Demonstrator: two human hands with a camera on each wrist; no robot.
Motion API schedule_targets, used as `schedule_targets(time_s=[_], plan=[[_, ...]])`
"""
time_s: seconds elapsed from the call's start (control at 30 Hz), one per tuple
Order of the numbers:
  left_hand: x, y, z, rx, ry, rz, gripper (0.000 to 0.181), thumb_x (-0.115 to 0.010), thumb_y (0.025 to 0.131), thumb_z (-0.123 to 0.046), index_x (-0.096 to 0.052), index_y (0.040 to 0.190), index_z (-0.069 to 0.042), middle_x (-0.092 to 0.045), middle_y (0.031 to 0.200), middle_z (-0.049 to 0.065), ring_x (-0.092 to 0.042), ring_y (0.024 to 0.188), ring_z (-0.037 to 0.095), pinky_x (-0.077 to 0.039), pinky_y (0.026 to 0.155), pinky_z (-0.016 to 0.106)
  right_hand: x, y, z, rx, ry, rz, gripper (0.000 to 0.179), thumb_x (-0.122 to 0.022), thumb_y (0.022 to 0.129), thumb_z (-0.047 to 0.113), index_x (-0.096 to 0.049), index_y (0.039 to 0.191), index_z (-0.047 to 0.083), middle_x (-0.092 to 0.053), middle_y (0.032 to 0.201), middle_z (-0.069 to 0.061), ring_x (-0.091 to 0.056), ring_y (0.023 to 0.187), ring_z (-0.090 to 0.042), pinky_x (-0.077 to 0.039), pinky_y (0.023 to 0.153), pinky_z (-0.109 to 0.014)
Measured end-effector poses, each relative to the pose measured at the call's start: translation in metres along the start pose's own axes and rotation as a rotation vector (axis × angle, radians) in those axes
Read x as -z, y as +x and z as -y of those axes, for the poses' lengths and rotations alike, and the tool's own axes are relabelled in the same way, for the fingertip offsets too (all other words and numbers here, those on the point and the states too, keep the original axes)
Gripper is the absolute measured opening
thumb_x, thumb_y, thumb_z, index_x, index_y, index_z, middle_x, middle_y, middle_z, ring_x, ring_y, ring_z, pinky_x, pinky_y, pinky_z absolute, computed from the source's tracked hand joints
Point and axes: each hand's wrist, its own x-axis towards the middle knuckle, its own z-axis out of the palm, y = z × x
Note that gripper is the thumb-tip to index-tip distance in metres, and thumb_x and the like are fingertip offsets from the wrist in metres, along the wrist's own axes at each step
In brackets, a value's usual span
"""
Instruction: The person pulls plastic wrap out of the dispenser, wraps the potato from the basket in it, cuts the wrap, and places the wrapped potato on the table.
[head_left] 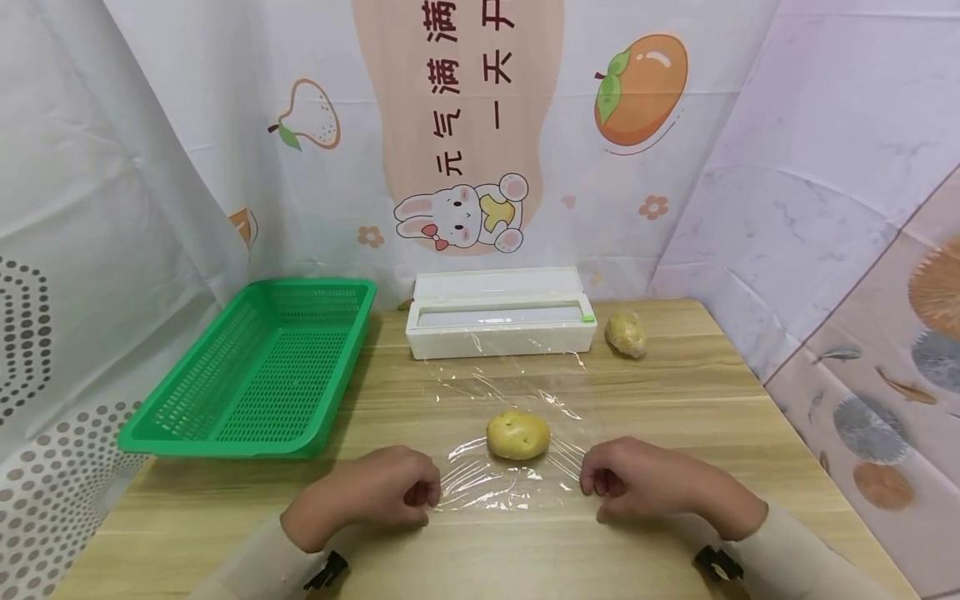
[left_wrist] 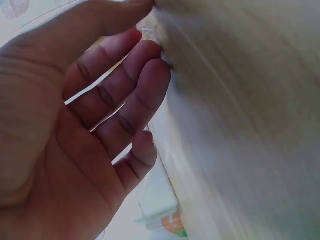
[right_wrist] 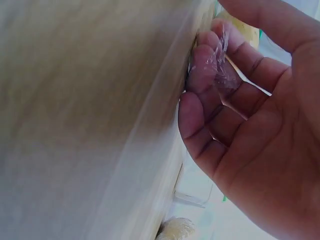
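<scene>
Wood-grain table: green plastic basket at left, lid-up white cling-film dispenser at back. Clear film sheet spread in front of it. Left hand, right hand: fingers curled, gripping its near side edges. Bare potato on film, between hands. Film-wrapped potato right of dispenser.

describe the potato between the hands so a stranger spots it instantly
On the wood-grain table, a white cling film box stands at the back, clear film drawn out in front. On that film, between the left hand and right hand, lies a yellow potato. It is unwrapped, unlike the film-wrapped potato right of the box.
</scene>
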Motion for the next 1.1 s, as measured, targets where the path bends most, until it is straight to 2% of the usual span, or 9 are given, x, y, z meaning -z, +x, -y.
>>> schedule_targets(time_s=[0.13, 0.3, 0.57, 0.73, 0.9, 1.03, 1.1], plan=[[0.000, 0.001, 0.001, -0.009, 0.019, -0.002, 0.013, -0.074, 0.077, -0.016, -0.065, 0.076, -0.027, -0.054, 0.070, -0.021, -0.052, 0.063, -0.003, -0.044, 0.060, 0.015, 0.000, 0.001, -0.002, 0.001, -0.027, -0.004, 0.019, -0.075, 0.079, 0.013, -0.063, 0.085, 0.026, -0.058, 0.078, 0.014, -0.053, 0.070, 0.000, -0.046, 0.063, -0.017], [0.002, 0.001, 0.001, -0.066, 0.073, -0.073, 0.014, -0.070, 0.081, -0.016, -0.066, 0.076, -0.028, -0.052, 0.070, -0.021, -0.052, 0.063, -0.001, -0.043, 0.060, 0.014, 0.002, 0.001, -0.002, 0.023, -0.038, -0.031, 0.018, -0.072, 0.083, 0.013, -0.065, 0.083, 0.029, -0.060, 0.080, 0.018, -0.054, 0.071, 0.003, -0.047, 0.064, -0.017], [0.013, 0.000, 0.000, -0.048, 0.018, -0.144, 0.012, -0.067, 0.081, -0.018, -0.063, 0.077, -0.029, -0.054, 0.077, -0.019, -0.054, 0.070, 0.003, -0.045, 0.065, 0.017, 0.015, -0.003, -0.003, 0.035, -0.007, -0.098, 0.018, -0.073, 0.082, 0.012, -0.067, 0.085, 0.029, -0.062, 0.082, 0.017, -0.057, 0.074, 0.001, -0.051, 0.067, -0.022], [0.022, 0.003, 0.002, -0.074, 0.020, -0.223, 0.015, -0.066, 0.080, -0.017, -0.059, 0.077, -0.030, -0.054, 0.079, -0.018, -0.054, 0.074, 0.005, -0.046, 0.069, 0.019, 0.025, 0.000, -0.008, 0.029, -0.005, -0.121, 0.014, -0.073, 0.083, 0.017, -0.067, 0.085, 0.030, -0.062, 0.082, 0.018, -0.057, 0.073, 0.000, -0.051, 0.066, -0.023], [0.027, 0.009, 0.007, -0.068, 0.010, -0.322, 0.014, -0.063, 0.078, -0.017, -0.056, 0.078, -0.028, -0.052, 0.078, -0.017, -0.053, 0.076, 0.007, -0.045, 0.069, 0.021, 0.035, 0.005, -0.015, 0.002, 0.032, -0.133, 0.010, -0.072, 0.085, 0.018, -0.068, 0.085, 0.027, -0.064, 0.082, 0.015, -0.059, 0.074, -0.003, -0.051, 0.067, -0.024], [0.028, 0.016, 0.013, -0.085, -0.024, -0.389, 0.015, -0.062, 0.076, -0.014, -0.055, 0.078, -0.027, -0.053, 0.080, -0.015, -0.056, 0.078, 0.013, -0.048, 0.071, 0.029, 0.041, 0.010, -0.019, -0.020, 0.051, -0.151, 0.007, -0.072, 0.086, 0.021, -0.068, 0.084, 0.027, -0.065, 0.081, 0.013, -0.060, 0.074, -0.006, -0.051, 0.066, -0.025], [0.027, 0.019, 0.015, -0.074, -0.063, -0.407, 0.018, -0.062, 0.076, -0.012, -0.054, 0.077, -0.028, -0.054, 0.079, -0.015, -0.056, 0.078, 0.014, -0.049, 0.072, 0.033, 0.043, 0.013, -0.022, -0.041, 0.063, -0.152, 0.005, -0.071, 0.086, 0.024, -0.068, 0.084, 0.027, -0.065, 0.080, 0.013, -0.059, 0.073, -0.007, -0.051, 0.066, -0.026]])
